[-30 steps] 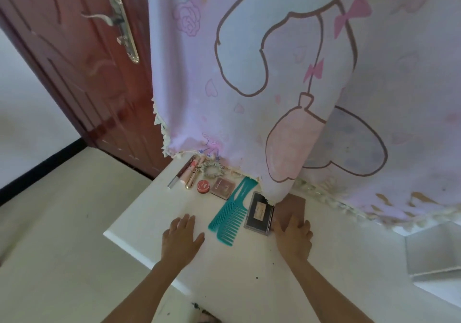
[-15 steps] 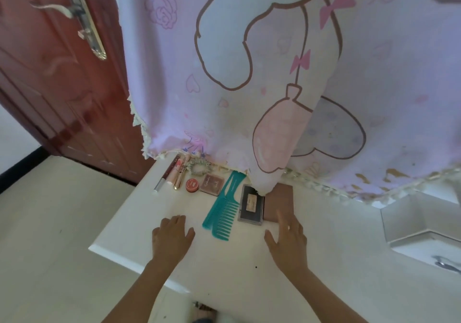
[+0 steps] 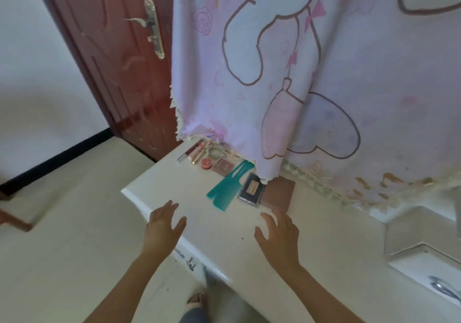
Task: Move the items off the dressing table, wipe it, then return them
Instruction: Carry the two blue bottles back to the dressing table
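Cloth (image 3: 324, 73), pale pink and printed with a cartoon rabbit, hangs over the back of the white dressing table (image 3: 224, 238), and I see its frilled lower edge draped onto the items there. From left to right along that edge lie lip tubes (image 3: 194, 151), a scrunchie (image 3: 216, 150), a round red tin (image 3: 206, 164), a small pink compact (image 3: 222, 166), a teal comb (image 3: 228, 188), a dark flat case (image 3: 252, 190) and a brown palette (image 3: 280, 194), its far edge hidden under the cloth. A dark red door (image 3: 112, 61) stands at left, a sink (image 3: 429, 270) at right. My left hand (image 3: 163, 225) and right hand (image 3: 279, 235) reach palm down over the near tabletop, fingers spread, holding nothing; I cannot tell whether they touch it.
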The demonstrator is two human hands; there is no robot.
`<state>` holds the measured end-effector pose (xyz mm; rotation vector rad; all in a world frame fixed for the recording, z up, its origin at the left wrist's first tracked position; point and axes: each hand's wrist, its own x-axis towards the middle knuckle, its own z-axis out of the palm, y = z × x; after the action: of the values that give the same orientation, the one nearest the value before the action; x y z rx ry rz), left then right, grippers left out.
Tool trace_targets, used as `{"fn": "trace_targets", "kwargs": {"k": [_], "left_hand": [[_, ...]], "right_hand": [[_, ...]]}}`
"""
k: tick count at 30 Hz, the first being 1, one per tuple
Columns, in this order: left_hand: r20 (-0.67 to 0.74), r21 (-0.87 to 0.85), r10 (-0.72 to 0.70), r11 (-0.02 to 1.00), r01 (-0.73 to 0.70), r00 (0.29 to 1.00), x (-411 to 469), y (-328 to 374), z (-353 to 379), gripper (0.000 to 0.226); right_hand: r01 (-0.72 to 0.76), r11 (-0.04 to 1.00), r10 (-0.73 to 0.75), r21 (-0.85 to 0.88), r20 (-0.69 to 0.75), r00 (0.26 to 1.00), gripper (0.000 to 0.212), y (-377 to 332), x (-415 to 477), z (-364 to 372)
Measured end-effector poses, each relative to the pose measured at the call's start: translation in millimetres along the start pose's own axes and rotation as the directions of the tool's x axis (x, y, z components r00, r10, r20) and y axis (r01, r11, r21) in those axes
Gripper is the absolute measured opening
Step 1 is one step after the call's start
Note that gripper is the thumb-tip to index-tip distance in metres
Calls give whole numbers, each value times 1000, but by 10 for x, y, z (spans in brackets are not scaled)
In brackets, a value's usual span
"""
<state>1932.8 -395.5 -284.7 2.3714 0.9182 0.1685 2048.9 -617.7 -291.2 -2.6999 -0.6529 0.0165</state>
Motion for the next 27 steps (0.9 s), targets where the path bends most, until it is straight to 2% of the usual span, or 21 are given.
{"fn": "trace_targets", "kwargs": {"k": [3, 5, 9, 12, 17, 23, 25, 27], "left_hand": [[-83, -26, -33, 999, 31, 996, -220, -114, -276, 46], [-155, -14, -50, 999, 48, 987, -312, -264, -535, 46], [-303, -8, -148, 988, 153, 941, -559, -638, -1187, 48], [-418, -28, -198, 978, 205, 886, -873, -1000, -1723, 48], [-604, -62, -284, 948, 312, 745, -1621, -1831, -2650, 48], [-782, -73, -328, 893, 444, 530, -2679, -2893, -3813, 45], [-807, -65, -325, 879, 473, 493, -2903, -3109, -4142, 46], [-819, -44, -308, 876, 480, 485, -2992, -3265, -4450, 47]], "right_hand": [[147, 989, -147, 10, -11, 989, 29, -262, 63, -9], [252, 967, -250, 37, -39, 967, 32, -578, 131, -33], [462, 884, -453, 68, -117, 884, 36, -1330, 137, -108], [625, 779, -608, 43, -192, 770, 36, -1999, 48, -91], [851, 524, -796, 30, -337, 502, 38, -3336, -311, 129], [968, 251, -815, 31, -533, 228, 41, -5139, -1057, 291], [983, 180, -805, 24, -571, 161, 41, -5599, -1314, 245], [991, 135, -806, 9, -581, 115, 37, -5950, -1504, 193]]}}
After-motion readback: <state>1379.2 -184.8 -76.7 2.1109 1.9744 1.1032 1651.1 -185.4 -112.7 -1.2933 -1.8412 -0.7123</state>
